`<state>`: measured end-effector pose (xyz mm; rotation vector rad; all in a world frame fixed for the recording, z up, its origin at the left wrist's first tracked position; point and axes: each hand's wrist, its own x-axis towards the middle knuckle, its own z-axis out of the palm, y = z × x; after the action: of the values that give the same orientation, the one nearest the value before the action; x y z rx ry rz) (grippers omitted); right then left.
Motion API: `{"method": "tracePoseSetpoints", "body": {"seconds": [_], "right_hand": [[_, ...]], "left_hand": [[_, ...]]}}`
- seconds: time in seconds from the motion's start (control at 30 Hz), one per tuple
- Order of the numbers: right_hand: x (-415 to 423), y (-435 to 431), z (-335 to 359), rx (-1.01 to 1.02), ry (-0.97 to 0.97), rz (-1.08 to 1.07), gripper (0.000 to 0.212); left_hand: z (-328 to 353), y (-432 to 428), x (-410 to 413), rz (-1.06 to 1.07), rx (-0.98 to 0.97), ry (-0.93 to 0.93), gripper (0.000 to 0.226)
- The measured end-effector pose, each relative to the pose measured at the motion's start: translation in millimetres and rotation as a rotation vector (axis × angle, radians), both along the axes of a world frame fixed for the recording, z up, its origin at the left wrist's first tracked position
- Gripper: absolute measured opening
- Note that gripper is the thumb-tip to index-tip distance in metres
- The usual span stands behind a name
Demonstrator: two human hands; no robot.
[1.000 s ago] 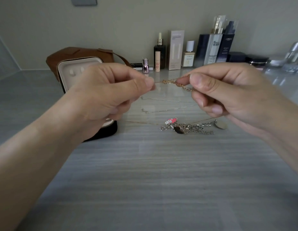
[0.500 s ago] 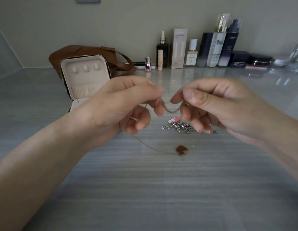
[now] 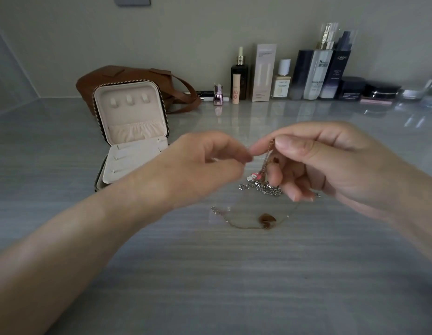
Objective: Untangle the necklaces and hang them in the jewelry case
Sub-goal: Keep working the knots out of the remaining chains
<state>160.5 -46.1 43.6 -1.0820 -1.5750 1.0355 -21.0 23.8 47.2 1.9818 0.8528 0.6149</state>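
Countertop (image 3: 210, 274): grey, glossy, with fine horizontal streaks; it fills the lower view and meets a plain beige wall (image 3: 186, 32) at twelve o'clock.
Left hand (image 3: 198, 165): comes in from seven o'clock, motion-blurred, thumb and forefinger tips drawn together just beside the right forefinger; I cannot tell whether they pinch a strand.
Right hand (image 3: 331, 165): comes in from four o'clock, thumb and forefinger pinching the upper end of the gold necklace, the other fingers curled beneath.
Jewelry case (image 3: 130, 112): at ten o'clock of the hands, zipped edge undone, lid upright; cream lining, three small tabs near the top of the lid, a gathered pocket below them, and a flat tray on the base.
Brown bag (image 3: 101, 78): leather, directly behind the case, its strap trailing toward three o'clock.
Cosmetic bottles (image 3: 316, 73): a row of bottles, boxes and jars along the wall from twelve to two o'clock.
Gold necklace (image 3: 244, 227): a very fine chain hanging from the right fingertips, then curving across the countertop at six o'clock of the hands.
Silver chains (image 3: 260, 188): a knotted heap of chunky links on the countertop under the right fingers.
Pendant (image 3: 267, 218): brown, heart-like, lying on the countertop along the gold chain.
Pink charm (image 3: 254, 176): small, pink and white, at twelve o'clock of the silver heap.
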Motion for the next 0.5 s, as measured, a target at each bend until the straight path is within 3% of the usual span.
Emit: {"method": "tracePoseSetpoints", "body": {"seconds": [0.13,0.33,0.5], "right_hand": [[-4.2,-0.9,1.3,-0.01,-0.027,-0.002,0.026],[-8.2,-1.7,4.4,-0.035,-0.018,-0.036,0.03],[-5.0,-1.9,4.9,-0.03,0.007,-0.08,0.029]], "left_hand": [[-1.6,-7.8,0.7,-0.191,-0.123,-0.108,0.026],[-8.0,-11.4,7.0,-0.062,-0.157,-0.221,0.024],[-3.2,-9.0,3.3,-0.086,-0.376,-0.248,0.021]]}}
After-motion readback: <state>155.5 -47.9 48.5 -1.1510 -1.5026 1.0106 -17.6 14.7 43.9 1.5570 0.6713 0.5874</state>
